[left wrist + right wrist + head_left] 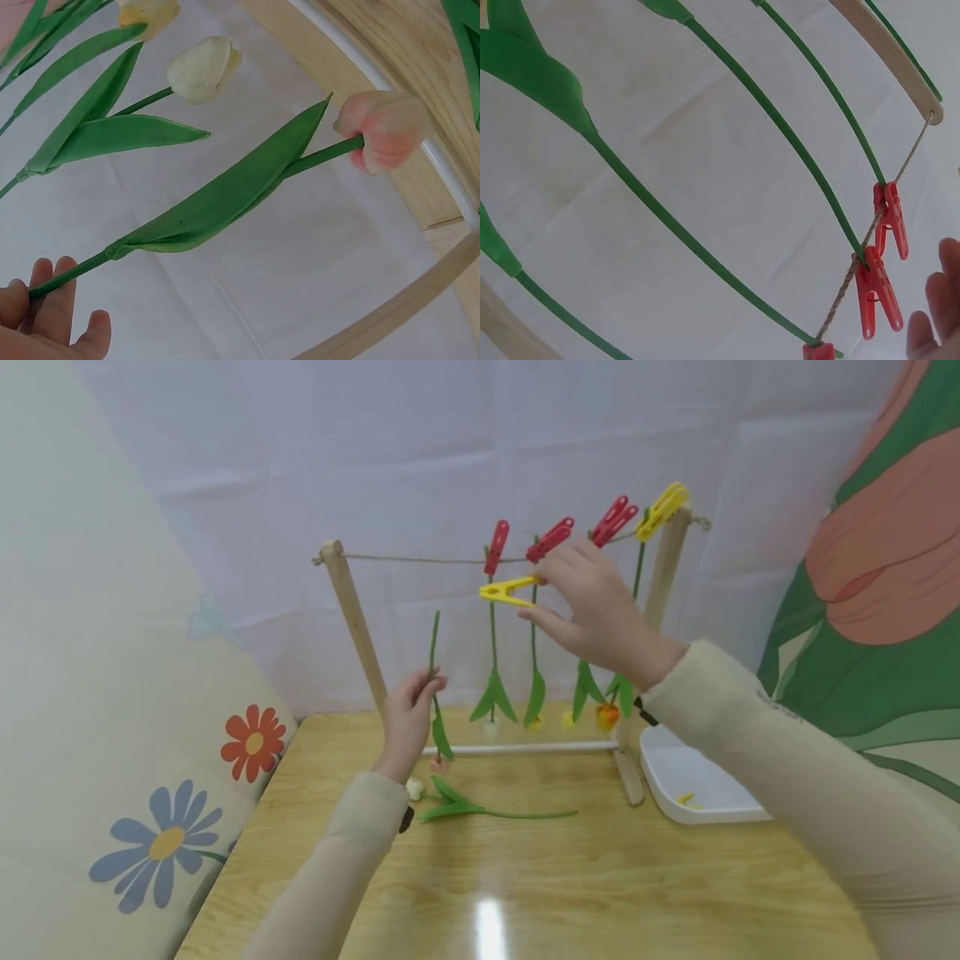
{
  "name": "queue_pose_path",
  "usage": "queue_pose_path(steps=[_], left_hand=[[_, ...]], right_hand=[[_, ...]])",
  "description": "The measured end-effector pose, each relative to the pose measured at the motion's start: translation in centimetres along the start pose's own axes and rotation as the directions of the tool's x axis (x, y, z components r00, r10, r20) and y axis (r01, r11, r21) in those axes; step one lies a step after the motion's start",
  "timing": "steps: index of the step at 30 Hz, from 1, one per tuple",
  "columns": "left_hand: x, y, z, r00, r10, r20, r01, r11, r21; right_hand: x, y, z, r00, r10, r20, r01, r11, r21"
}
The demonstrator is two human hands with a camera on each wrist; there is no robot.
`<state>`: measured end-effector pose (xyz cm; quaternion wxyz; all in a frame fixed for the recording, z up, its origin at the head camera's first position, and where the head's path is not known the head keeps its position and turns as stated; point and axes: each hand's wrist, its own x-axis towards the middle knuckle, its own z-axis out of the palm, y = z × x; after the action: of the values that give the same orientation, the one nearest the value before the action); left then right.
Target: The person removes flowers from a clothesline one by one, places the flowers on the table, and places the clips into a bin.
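My left hand [408, 714] pinches the green stem of a pink artificial tulip [386, 129], which hangs head down left of the other flowers. In my right hand [596, 606], thumb and fingers pinch a yellow clothespin [495, 591] by its handles, its tip pointing left, in front of the line. Several tulips hang upside down from the rope [408, 558], held by red clothespins [497, 547] and one yellow clothespin [662, 512] at the right end. In the right wrist view only fingertips [946, 289] show at the edge; the held clothespin is out of sight there.
A white tulip [487, 811] lies on the wooden table [525, 877]. The rope runs between two wooden posts [352, 618] with a white bar [525, 748] low between them. At the right stands a white tray [705, 816] with yellow clothespins [686, 797] inside.
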<state>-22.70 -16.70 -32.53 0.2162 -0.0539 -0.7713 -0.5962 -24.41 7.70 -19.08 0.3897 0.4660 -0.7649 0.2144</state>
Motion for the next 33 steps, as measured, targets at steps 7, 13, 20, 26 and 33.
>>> queue_pose_path(steps=[7,13,20,26,33], left_hand=[[-0.7,-0.5,0.0,0.996,0.084,0.009,-0.084,0.996,0.024],[-1.1,-1.1,-0.2,0.989,0.145,0.019,-0.145,0.988,0.06],[-1.5,-1.8,-0.3,0.982,0.186,0.043,-0.19,0.978,0.089],[-1.5,-2.2,0.1,0.957,0.283,0.07,-0.29,0.945,0.151],[-2.0,-2.3,0.6,0.945,0.295,0.143,-0.322,0.915,0.244]], right_hand=[[-2.5,-0.2,-0.5,0.998,0.034,-0.047,-0.034,0.999,0.013],[-4.0,-0.2,-0.4,0.996,0.062,-0.071,-0.059,0.997,0.047],[-6.3,0.0,-0.2,0.989,0.113,-0.095,-0.104,0.99,0.091],[-7.9,0.3,-0.5,0.979,0.17,-0.11,-0.162,0.984,0.071],[-9.6,0.4,-1.1,0.973,0.198,-0.114,-0.191,0.979,0.068]])
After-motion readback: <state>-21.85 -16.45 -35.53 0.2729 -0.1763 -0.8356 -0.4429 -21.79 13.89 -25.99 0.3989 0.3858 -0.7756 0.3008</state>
